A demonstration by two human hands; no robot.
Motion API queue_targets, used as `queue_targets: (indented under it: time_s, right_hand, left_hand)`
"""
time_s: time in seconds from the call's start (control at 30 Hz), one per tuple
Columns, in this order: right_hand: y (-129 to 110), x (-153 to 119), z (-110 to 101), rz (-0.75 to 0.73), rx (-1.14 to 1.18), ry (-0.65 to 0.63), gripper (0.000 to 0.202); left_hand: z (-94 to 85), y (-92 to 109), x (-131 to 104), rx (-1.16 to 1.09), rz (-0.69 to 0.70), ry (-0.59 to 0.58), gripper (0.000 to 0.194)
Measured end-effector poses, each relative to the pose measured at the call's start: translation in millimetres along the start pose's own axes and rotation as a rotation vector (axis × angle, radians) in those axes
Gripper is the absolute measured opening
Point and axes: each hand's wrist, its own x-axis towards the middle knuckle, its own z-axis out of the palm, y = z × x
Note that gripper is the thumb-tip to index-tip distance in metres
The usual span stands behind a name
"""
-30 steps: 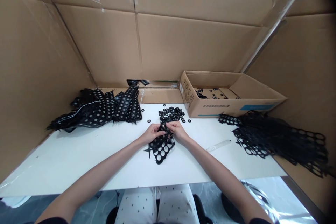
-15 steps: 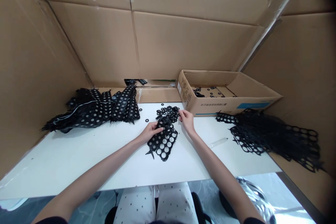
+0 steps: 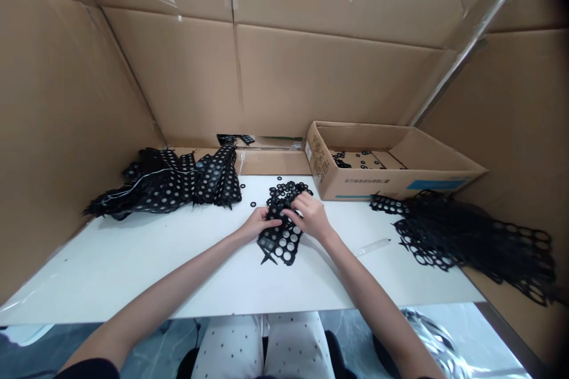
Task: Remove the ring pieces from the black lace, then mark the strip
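Cardboard walls enclose a white table (image 3: 133,266). Near the middle of its far edge, the left hand (image 3: 258,226) pins a black perforated sheet (image 3: 281,238) flat while the right hand (image 3: 311,216) pinches at its top, seemingly popping rings loose beside a ring pile (image 3: 287,190). Next likely needs a firm pull on one ring.

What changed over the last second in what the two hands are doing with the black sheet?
Half a second ago the right hand was off the sheet, reaching to the loose rings behind it. Now it is back on the sheet's far end, fingers pressing beside the left hand, as a second ago. The left hand kept its grip throughout. The piles at both sides, the box and the tube stayed put.
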Motion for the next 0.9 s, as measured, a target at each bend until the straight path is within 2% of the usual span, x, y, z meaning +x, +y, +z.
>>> queue_targets:
  time_s: [0.1,0.2,0.33,0.47,0.6,0.67,0.7,0.8,0.83,0.9]
  right_hand:
    - [-12,-1,9,-0.049,-0.104,-0.19,0.042]
    - [-13,-1,18,0.0,-0.023,-0.291,0.045]
    - [-5,-3,22,0.103,0.349,-0.295,0.046]
    - [-4,-8,35,0.422,0.818,-0.24,0.051]
    - [-1,-6,57,0.725,1.076,-0.066,0.053]
    - [11,-3,58,0.843,1.078,0.121,0.054]
    - [19,-2,55,0.905,1.04,0.257,0.055]
    - [49,-2,33,1.007,0.835,0.575,0.055]
    - [57,-3,24,0.993,0.741,0.591,0.054]
    - [66,-5,12,0.946,0.593,0.534,0.054]
  left_hand:
    - [0.4,1,0,0.115,0.071,0.021,0.03]
    - [2.0,4,-1,0.221,0.118,-0.017,0.026]
    - [2.8,6,-4,0.278,0.139,-0.032,0.02]
    - [1.1,4,-4,0.247,0.104,-0.017,0.019]
    - [-2.0,1,-1,0.154,0.081,0.017,0.026]
    - [-3.2,0,-1,0.136,0.064,0.028,0.028]
    - [-3.5,0,-1,0.14,0.05,0.021,0.028]
    - [-2.9,0,-3,0.172,0.008,-0.033,0.029]
    - [-2.3,0,-4,0.172,-0.003,-0.054,0.029]
    - [-0.6,1,-5,0.146,-0.017,-0.077,0.031]
